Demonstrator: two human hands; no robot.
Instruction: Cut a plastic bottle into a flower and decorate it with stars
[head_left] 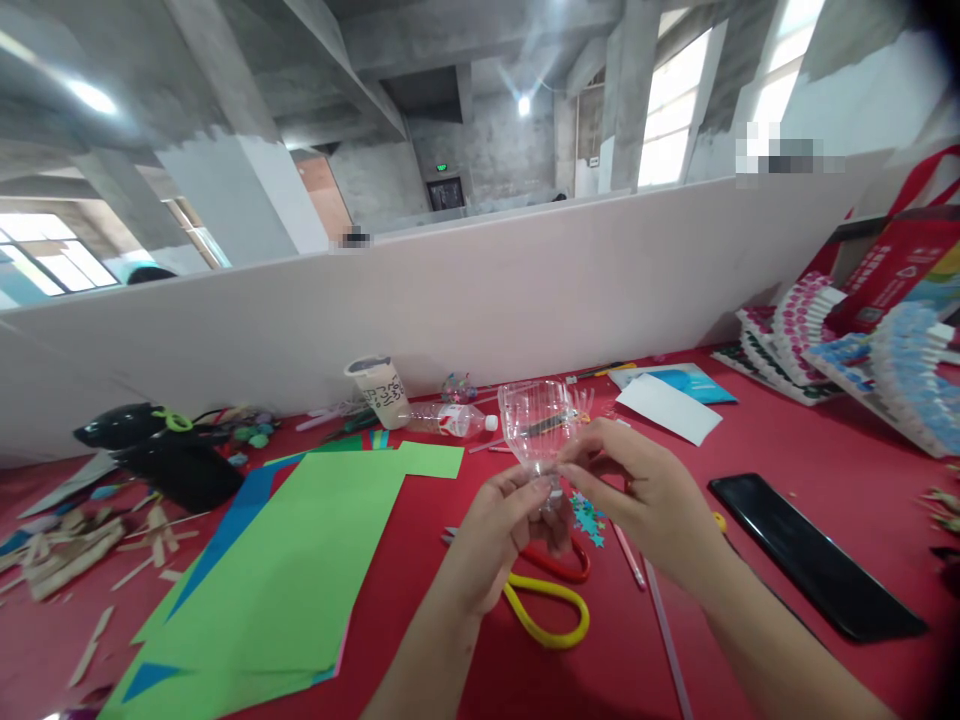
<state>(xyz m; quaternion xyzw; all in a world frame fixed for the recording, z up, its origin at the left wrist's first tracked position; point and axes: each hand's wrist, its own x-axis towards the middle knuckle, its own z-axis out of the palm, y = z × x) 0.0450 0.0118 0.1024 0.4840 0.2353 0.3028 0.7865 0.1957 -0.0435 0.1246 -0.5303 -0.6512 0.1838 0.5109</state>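
My left hand (pixel 510 520) is closed around the neck of a clear plastic bottle's cut-off part (pixel 529 425), which stands with its wide cut rim up. My right hand (pixel 634 480) is at the right side of this piece, thumb and fingers pinched together against it near the neck. Thin clear strips show at the rim's right side, just above those fingers. Under my hands lie scissors (pixel 551 612) with one yellow and one red handle loop. Small blue-green stars (pixel 589 520) are scattered beside the neck. Part of the neck is hidden by my left fingers.
Left are green paper sheets (pixel 300 560), a black container (pixel 176 465) and wooden sticks (pixel 157 530). A paper cup (pixel 377 392) and clear bottle (pixel 450 420) lie behind. Right are a black phone-like slab (pixel 814 560), white card (pixel 669 408) and folded paper pieces (pixel 806 325). A white partition (pixel 525 300) closes the back.
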